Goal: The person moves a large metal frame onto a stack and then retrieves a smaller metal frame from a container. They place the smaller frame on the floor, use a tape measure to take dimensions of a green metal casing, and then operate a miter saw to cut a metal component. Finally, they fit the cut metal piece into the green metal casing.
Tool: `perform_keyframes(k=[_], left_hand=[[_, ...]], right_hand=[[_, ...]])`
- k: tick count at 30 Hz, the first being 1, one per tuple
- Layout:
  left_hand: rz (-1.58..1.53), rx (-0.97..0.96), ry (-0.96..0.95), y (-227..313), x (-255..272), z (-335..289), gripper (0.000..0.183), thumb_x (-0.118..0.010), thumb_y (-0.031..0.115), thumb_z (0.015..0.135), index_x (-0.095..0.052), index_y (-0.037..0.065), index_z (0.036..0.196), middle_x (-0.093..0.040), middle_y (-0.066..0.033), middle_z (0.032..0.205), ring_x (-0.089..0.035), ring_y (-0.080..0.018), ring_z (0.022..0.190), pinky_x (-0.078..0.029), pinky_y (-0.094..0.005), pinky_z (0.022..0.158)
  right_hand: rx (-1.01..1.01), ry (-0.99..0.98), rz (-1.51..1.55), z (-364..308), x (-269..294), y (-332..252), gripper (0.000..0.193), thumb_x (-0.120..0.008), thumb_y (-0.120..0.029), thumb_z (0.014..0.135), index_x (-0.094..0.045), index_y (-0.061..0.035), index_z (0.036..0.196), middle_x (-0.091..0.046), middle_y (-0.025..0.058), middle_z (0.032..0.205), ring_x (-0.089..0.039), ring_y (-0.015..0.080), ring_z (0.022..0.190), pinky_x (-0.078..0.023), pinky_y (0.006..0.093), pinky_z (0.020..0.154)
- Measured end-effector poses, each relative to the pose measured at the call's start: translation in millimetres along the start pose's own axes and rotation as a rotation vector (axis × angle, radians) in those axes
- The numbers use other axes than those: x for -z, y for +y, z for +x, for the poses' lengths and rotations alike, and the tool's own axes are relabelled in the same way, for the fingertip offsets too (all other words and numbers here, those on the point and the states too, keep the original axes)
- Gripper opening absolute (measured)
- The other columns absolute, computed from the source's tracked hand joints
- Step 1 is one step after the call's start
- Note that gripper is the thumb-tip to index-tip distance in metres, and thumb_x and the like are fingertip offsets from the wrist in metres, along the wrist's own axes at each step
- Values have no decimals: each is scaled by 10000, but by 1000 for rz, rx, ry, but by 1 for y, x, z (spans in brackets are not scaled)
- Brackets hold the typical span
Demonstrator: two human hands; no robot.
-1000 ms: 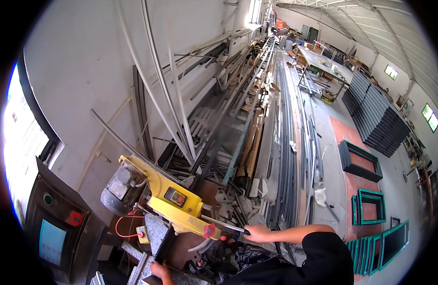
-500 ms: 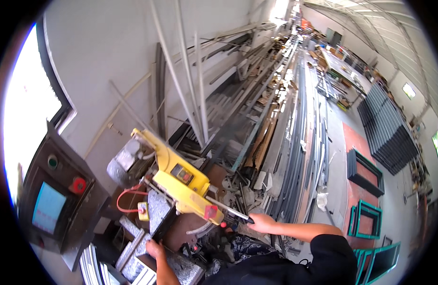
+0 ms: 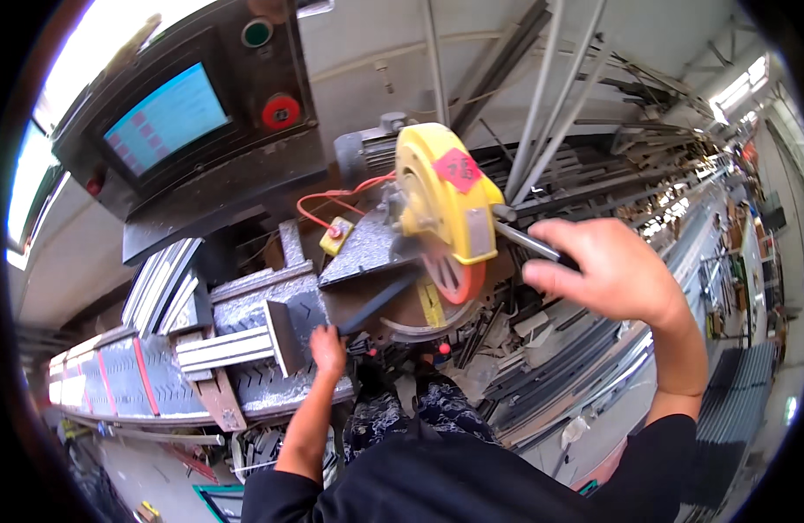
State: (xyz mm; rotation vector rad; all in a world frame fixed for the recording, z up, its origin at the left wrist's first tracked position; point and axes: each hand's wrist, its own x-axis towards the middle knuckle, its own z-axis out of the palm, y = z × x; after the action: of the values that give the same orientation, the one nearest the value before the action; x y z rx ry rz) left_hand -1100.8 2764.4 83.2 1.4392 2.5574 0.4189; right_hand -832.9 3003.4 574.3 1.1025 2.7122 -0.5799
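My right hand [image 3: 607,266] is closed round the black-gripped end of a metal lever [image 3: 528,241] on a yellow cut-off saw [image 3: 446,187]. Below the saw's guard its round blade [image 3: 450,277] shows, partly blurred. Lower left, my left hand [image 3: 328,350] has its fingers closed on the near end of a dark grey metal strip [image 3: 378,305]. The strip slants across the saw's bed toward the blade; its far end is blurred. A stop block with a dark end plate [image 3: 284,338] stands just left of that hand.
At upper left is a control box with a lit screen [image 3: 166,118] and a red knob [image 3: 282,112]. A yellow switch box [image 3: 336,235] with a red cable lies behind the bed. Pale profiles [image 3: 162,283] lean left of it. Long metal bars [image 3: 585,349] lie at right.
My view has swung left and come closer to the saw and control box. My right hand still grips the lever. The dark strip in my left hand now shows more clearly.
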Motion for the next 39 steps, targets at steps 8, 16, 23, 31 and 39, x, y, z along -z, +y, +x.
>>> perform_keyframes(k=[8,16,23,31,39], left_hand=[[-80,115,-83,0,24,-122,262,-744,109,647,-595,42,852,-554,-161,888,-536,-373,867,-429,-473,755],[129,184,54,-138,29,-124,241,-655,60,624,-595,36,857,-556,-156,879,-538,-376,879,-447,-458,769],[326,302,12,-150,28,-114,219,-522,72,790,-616,51,987,-588,-160,1063,-547,-344,1076,-453,-418,927],[76,220,194,0,29,-125,352,-660,70,751,-615,35,1098,-608,-159,1059,-591,-340,977,-486,-431,849],[-214,-23,261,110,-9,-5,340,-664,90,757,-608,14,1084,-596,-134,1084,-586,-308,1013,-477,-415,902]], right_hand=[[-294,180,1011,12,-47,113,305,-597,-267,937,-651,-4,1083,-666,57,728,-609,102,561,-481,216,504],[-424,214,-37,140,-342,404,266,-643,-213,814,-634,-24,1001,-683,201,948,-655,417,820,-527,469,744],[-648,145,53,219,-389,419,267,-629,-177,807,-618,-21,1023,-660,200,994,-630,413,879,-514,466,776],[-632,162,22,212,-398,421,260,-638,-139,801,-617,-26,1034,-645,181,982,-613,394,877,-507,452,775],[-141,355,-136,172,-439,314,261,-647,-102,795,-617,-30,1044,-630,162,970,-596,375,874,-501,438,774]])
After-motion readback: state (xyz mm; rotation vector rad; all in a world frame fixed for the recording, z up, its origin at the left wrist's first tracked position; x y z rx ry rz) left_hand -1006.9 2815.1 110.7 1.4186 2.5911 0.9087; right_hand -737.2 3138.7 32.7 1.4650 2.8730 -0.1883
